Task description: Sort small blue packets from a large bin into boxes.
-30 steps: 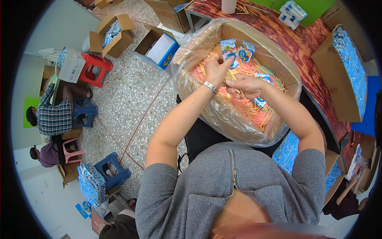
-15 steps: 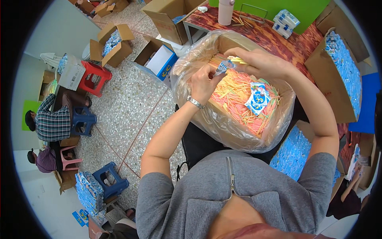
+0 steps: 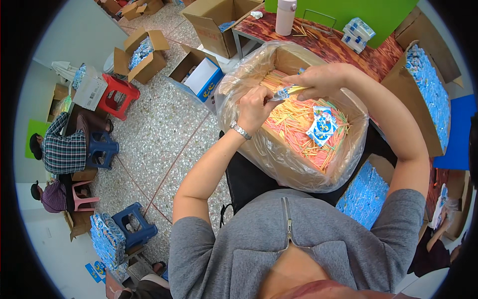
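My left hand (image 3: 255, 107), fingers closed, pinches a small blue-and-white plastic packet (image 3: 282, 94) above the left part of a carton. My right hand (image 3: 322, 80) is closed around a few thin pale-yellow sticks (image 3: 297, 90). Their ends are at the packet's mouth; how far they reach inside I cannot make out. Below both hands, the carton (image 3: 286, 141) is lined with clear plastic and holds a heap of pink, yellow and green sticks (image 3: 303, 144). Lying on the heap is a flat blue-and-white packet (image 3: 322, 125).
A pale bottle (image 3: 285, 17) and a stack of small packs (image 3: 357, 35) stand on the red-brown table (image 3: 331, 47). Cartons of blue packets (image 3: 365, 192) sit beside me and at the right (image 3: 429, 94). Two people (image 3: 64, 149) sit on stools at the left.
My right hand has shifted slightly right, and its sticks now meet the packet's mouth at a lower point. My left hand stays near the same place, still pinching the packet.
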### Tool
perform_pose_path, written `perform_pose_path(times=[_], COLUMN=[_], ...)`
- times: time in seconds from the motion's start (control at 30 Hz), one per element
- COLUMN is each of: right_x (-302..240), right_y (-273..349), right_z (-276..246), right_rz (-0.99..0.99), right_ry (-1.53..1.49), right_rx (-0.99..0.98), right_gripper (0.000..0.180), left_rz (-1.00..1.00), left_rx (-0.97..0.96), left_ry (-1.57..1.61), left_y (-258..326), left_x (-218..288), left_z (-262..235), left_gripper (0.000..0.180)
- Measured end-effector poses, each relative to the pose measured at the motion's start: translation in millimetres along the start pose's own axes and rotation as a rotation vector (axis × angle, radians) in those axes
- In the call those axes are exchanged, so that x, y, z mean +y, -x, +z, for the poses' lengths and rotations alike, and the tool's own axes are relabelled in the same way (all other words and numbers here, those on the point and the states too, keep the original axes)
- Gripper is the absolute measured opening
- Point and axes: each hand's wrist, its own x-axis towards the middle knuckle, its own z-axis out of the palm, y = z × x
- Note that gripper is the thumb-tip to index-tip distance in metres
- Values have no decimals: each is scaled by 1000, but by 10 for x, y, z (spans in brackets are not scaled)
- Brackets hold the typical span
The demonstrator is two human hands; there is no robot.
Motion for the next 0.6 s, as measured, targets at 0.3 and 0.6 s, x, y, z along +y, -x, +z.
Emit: perform_pose_path(times=[0.3,0.6], right_x=[-200,-284], right_y=[-71,-48], right_z=[-81,-137], right_rz=[237,113], right_ry=[55,333], right_rx=[-216,116], right_gripper=[65,80], left_rz=[34,14], left_rx=[-18,-86], left_ry=[-40,-9], left_y=[4,-24], left_x=[105,113], left_z=[-5,36], left_gripper=[27,23])
